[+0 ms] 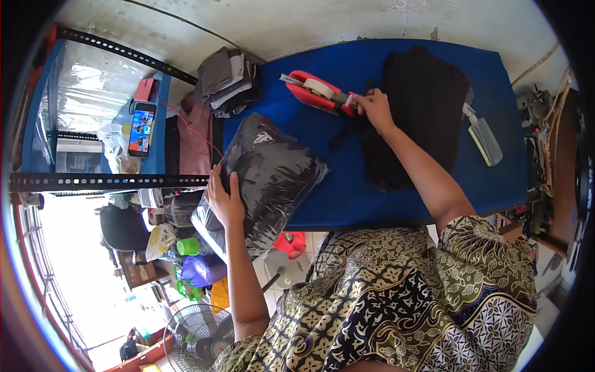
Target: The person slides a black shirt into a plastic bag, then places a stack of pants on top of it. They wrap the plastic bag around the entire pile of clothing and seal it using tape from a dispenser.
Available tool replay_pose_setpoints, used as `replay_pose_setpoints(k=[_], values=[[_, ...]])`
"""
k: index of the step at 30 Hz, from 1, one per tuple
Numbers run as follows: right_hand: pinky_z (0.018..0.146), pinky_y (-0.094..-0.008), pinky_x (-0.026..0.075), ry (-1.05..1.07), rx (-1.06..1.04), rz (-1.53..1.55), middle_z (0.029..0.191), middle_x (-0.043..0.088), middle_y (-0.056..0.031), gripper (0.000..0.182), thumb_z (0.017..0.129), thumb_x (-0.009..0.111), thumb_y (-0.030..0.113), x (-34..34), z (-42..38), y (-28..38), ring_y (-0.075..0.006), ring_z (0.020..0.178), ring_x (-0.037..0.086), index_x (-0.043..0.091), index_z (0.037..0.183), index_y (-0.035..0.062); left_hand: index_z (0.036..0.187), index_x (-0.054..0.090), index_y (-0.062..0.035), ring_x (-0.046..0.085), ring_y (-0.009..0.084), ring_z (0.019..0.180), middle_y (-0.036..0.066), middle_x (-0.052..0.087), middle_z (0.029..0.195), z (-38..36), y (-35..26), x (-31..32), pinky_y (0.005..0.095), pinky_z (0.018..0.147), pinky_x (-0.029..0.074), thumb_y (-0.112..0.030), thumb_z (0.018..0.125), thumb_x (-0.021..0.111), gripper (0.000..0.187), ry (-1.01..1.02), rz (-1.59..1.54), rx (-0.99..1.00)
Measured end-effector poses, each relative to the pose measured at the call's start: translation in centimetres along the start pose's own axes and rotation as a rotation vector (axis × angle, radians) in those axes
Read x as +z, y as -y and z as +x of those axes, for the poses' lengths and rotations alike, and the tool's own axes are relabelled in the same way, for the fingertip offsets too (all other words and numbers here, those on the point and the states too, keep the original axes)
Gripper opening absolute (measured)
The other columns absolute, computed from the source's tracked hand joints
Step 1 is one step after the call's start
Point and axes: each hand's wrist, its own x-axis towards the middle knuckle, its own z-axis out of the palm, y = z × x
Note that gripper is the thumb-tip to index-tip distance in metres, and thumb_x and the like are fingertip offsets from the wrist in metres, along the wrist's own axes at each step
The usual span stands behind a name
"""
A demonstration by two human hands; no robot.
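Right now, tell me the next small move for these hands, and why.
Probably draw the tape dispenser toward the bagged garment. The right hand already grips the dispenser's handle, while the left hand presses down the bag's near edge, which overhangs the blue table. No tape shows on the bag.

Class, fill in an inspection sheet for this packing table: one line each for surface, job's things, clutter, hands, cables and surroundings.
Surface: blue table, mostly bare at the near edge.
Job's things: plastic-bagged dark garment overhanging the table's left end; red tape dispenser; black cloth spread flat.
Clutter: folded clothes stack; clear spray bottle.
Hands: left hand rests flat on the bagged garment; right hand grips the tape dispenser's handle.
Cables: red cable running from the phone.
Surroundings: metal shelf rail; floor fan below; tools at the right, unclear.
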Motion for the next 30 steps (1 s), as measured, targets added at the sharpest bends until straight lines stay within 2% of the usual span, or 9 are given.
replay_pose_setpoints(k=[4, 6, 13, 15, 19, 22, 25, 27, 30], values=[[0.048, -0.0300, 0.038, -0.054, -0.382, -0.401, 0.051, 0.053, -0.0071, 0.041, 0.077, 0.065, 0.027, -0.7, -0.6, 0.8, -0.0151, 0.043, 0.048, 0.054, 0.047, 0.0013, 0.115, 0.052, -0.0023, 0.047, 0.0294, 0.111, 0.015, 0.052, 0.120, 0.0, -0.2, -0.1, 0.0380, 0.097, 0.028, -0.036, 0.086, 0.049, 0.045, 0.021, 0.012, -0.036], [0.049, -0.0304, 0.039, 0.226, 0.285, -0.286, 0.047, 0.052, -0.0086, 0.045, 0.077, 0.065, 0.030, -1.2, -0.3, 2.9, -0.0168, 0.044, 0.050, 0.054, 0.045, 0.0012, 0.115, 0.052, -0.0017, 0.047, 0.0293, 0.111, 0.015, 0.052, 0.120, 0.1, -0.1, -0.1, 0.0381, 0.097, 0.028, -0.035, 0.086, 0.049, 0.044, 0.016, -0.035, -0.021], [0.055, -0.0327, 0.040, 0.371, 0.453, -0.301, 0.049, 0.051, -0.0101, 0.042, 0.077, 0.065, 0.031, -1.8, 1.0, 3.5, -0.0193, 0.053, 0.051, 0.057, 0.048, 0.0013, 0.116, 0.051, -0.0018, 0.047, 0.0291, 0.112, 0.015, 0.051, 0.120, 0.2, -0.4, -0.2, 0.0381, 0.098, 0.027, -0.033, 0.086, 0.049, 0.044, 0.012, -0.035, -0.021], [0.062, -0.0342, 0.041, -0.001, -0.231, -0.630, 0.055, 0.053, -0.0107, 0.038, 0.075, 0.067, 0.029, -1.3, 0.8, 2.6, -0.0237, 0.066, 0.051, 0.058, 0.049, 0.0030, 0.116, 0.052, -0.0027, 0.047, 0.0290, 0.112, 0.015, 0.051, 0.121, -0.1, -0.5, -0.2, 0.0379, 0.098, 0.027, -0.033, 0.086, 0.049, 0.043, 0.008, -0.048, -0.019], [0.070, -0.0357, 0.041, -0.040, -0.345, -0.689, 0.062, 0.055, -0.0120, 0.034, 0.074, 0.068, 0.028, -1.9, 0.9, 6.2, -0.0280, 0.076, 0.048, 0.060, 0.050, 0.0041, 0.116, 0.052, -0.0036, 0.046, 0.0288, 0.112, 0.014, 0.052, 0.120, -0.1, -0.5, -0.3, 0.0380, 0.098, 0.027, -0.033, 0.086, 0.049, 0.043, 0.018, -0.044, -0.015], [0.072, -0.0360, 0.041, 0.092, 0.003, -0.650, 0.058, 0.056, -0.0112, 0.036, 0.075, 0.066, 0.029, -2.4, 2.1, 3.3, -0.0275, 0.072, 0.052, 0.060, 0.049, 0.0048, 0.116, 0.052, -0.0035, 0.047, 0.0288, 0.112, 0.014, 0.052, 0.120, 0.1, -0.2, -0.1, 0.0378, 0.098, 0.027, -0.033, 0.086, 0.049, 0.043, 0.006, -0.056, -0.019], [0.079, -0.0385, 0.043, 0.522, 0.302, -0.588, 0.077, 0.062, -0.0102, 0.042, 0.075, 0.063, 0.041, -3.5, 2.5, 3.3, -0.0318, 0.091, 0.051, 0.064, 0.052, 0.0065, 0.116, 0.052, -0.0034, 0.047, 0.0288, 0.111, 0.014, 0.052, 0.119, -0.2, -0.2, 0.0, 0.0381, 0.097, 0.028, -0.033, 0.086, 0.049, 0.042, 0.006, -0.064, -0.020], [0.077, -0.0397, 0.045, 0.469, 0.352, -0.590, 0.065, 0.061, -0.0077, 0.045, 0.074, 0.061, 0.047, -3.0, 2.6, 2.1, -0.0316, 0.091, 0.051, 0.063, 0.049, 0.0086, 0.115, 0.052, -0.0030, 0.048, 0.0296, 0.110, 0.014, 0.053, 0.119, -0.1, -0.4, -0.2, 0.0380, 0.096, 0.029, -0.032, 0.086, 0.049, 0.042, 0.005, -0.042, -0.024], [0.077, -0.0412, 0.044, 0.541, 0.292, -0.670, 0.069, 0.062, -0.0067, 0.045, 0.074, 0.061, 0.048, -2.8, 3.3, 0.9, -0.0318, 0.092, 0.051, 0.063, 0.049, 0.0100, 0.114, 0.053, -0.0025, 0.048, 0.0307, 0.109, 0.015, 0.054, 0.117, -0.1, 0.1, 0.1, 0.0378, 0.095, 0.031, -0.032, 0.086, 0.050, 0.041, -0.017, -0.060, -0.011]])
